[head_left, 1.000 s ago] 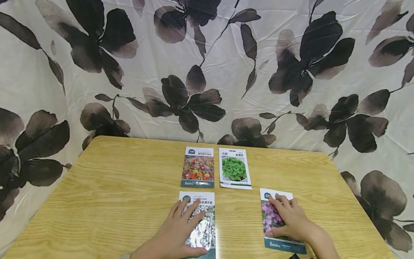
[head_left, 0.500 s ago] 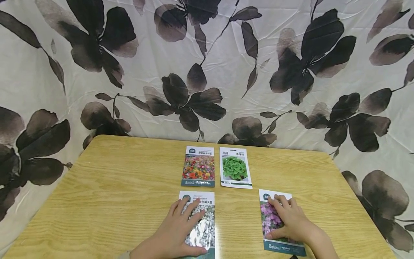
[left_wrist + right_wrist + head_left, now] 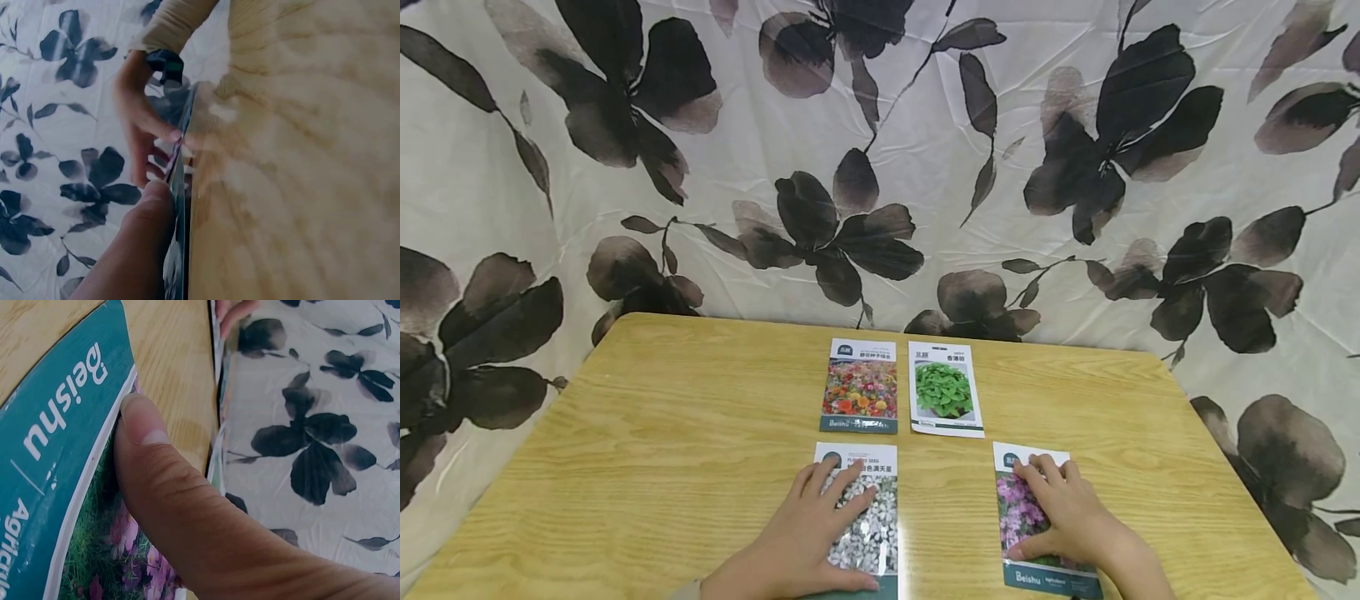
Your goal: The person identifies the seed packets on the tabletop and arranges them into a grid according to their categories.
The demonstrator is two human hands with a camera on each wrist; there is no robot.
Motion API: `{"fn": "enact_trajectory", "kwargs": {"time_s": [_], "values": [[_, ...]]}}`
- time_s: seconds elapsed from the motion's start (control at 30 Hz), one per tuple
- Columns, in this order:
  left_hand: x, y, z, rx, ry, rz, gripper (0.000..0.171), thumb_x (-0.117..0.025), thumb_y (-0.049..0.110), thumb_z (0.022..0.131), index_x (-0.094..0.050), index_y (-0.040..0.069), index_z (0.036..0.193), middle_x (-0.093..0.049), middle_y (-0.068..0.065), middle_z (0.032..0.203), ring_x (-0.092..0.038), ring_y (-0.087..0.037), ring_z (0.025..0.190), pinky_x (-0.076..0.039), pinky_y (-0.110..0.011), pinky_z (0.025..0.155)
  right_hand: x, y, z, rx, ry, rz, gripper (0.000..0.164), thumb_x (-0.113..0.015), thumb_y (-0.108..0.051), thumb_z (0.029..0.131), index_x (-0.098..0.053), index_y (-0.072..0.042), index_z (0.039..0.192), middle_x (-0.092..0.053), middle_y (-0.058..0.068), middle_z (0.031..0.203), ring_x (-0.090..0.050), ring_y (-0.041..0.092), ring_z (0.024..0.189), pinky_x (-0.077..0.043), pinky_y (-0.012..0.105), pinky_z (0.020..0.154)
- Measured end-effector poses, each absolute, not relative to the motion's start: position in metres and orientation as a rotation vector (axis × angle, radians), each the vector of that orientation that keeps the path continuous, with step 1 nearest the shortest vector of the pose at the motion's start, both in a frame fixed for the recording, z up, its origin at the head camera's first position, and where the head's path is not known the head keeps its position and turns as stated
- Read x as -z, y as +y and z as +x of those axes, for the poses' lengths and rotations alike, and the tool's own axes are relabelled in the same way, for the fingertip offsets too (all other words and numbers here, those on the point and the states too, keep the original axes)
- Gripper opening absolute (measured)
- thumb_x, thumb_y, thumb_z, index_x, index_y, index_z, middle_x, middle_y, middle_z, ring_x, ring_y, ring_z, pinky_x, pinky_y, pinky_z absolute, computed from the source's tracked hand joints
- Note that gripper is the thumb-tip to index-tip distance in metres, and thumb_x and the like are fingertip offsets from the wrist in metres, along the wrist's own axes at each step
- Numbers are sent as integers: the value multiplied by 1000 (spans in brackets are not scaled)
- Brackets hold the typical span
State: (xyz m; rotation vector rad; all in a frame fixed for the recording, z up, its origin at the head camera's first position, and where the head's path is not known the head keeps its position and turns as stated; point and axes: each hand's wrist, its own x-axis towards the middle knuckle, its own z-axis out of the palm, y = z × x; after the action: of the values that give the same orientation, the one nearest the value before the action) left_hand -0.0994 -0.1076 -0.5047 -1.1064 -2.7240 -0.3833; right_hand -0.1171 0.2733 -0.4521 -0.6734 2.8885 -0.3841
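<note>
My left hand (image 3: 801,537) rests with spread fingers on a seed packet with white flowers (image 3: 880,529), lying at the near middle of the table. On another seed packet, printed with pink-purple flowers (image 3: 1017,510), my right hand (image 3: 1071,512) presses with its fingers and thumb apart. That packet lies slightly slanted to the right of the first. Up close in the right wrist view, the right thumb (image 3: 181,500) lies across its picture beside the teal "Beishu" band. The left wrist view shows the left thumb (image 3: 150,219) along the white-flower packet's edge.
Behind the hands, a mixed-flower seed packet (image 3: 859,387) and a green-leaf seed packet (image 3: 943,390) lie side by side on the wooden table (image 3: 662,450). A floral cloth (image 3: 715,158) hangs behind the table's back edge.
The right hand has slid the pink-flower packet a little left and towards the near edge. My left hand and the other packets have stayed in place.
</note>
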Motion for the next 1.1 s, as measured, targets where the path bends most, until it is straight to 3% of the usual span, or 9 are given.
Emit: {"fn": "enact_trajectory", "kwargs": {"time_s": [0.27,0.47,0.83,1.1], "values": [[503,-122,-112,364,-2707,-1243,97,-44,89,77,-38,31,154,-33,-7,158,-36,-34,136,-40,-52,96,450,269,-116,374,2885,-682,106,-77,-73,60,-51,-6,138,-46,22,132,-44,39,99,-45,58,73],[500,-128,-117,368,-2708,-1306,97,-45,89,76,-34,35,156,-33,-5,158,-39,-26,130,-38,-43,88,450,267,-116,372,2869,-657,106,-77,-74,60,-51,-7,139,-45,22,134,-44,41,103,-44,59,76],[498,-130,-120,405,-2722,-1350,97,-46,88,77,-29,35,157,-30,-4,160,-39,-27,132,-40,-46,89,448,259,-112,383,2858,-709,105,-78,-71,61,-50,-5,139,-44,23,134,-43,35,98,-42,46,67],[497,-136,-124,433,-2663,-1423,100,-50,87,76,-29,33,157,-29,-4,160,-39,-23,129,-39,-44,88,451,255,-112,372,2852,-747,105,-76,-72,62,-51,-5,139,-44,22,133,-44,36,100,-43,47,68]]}}
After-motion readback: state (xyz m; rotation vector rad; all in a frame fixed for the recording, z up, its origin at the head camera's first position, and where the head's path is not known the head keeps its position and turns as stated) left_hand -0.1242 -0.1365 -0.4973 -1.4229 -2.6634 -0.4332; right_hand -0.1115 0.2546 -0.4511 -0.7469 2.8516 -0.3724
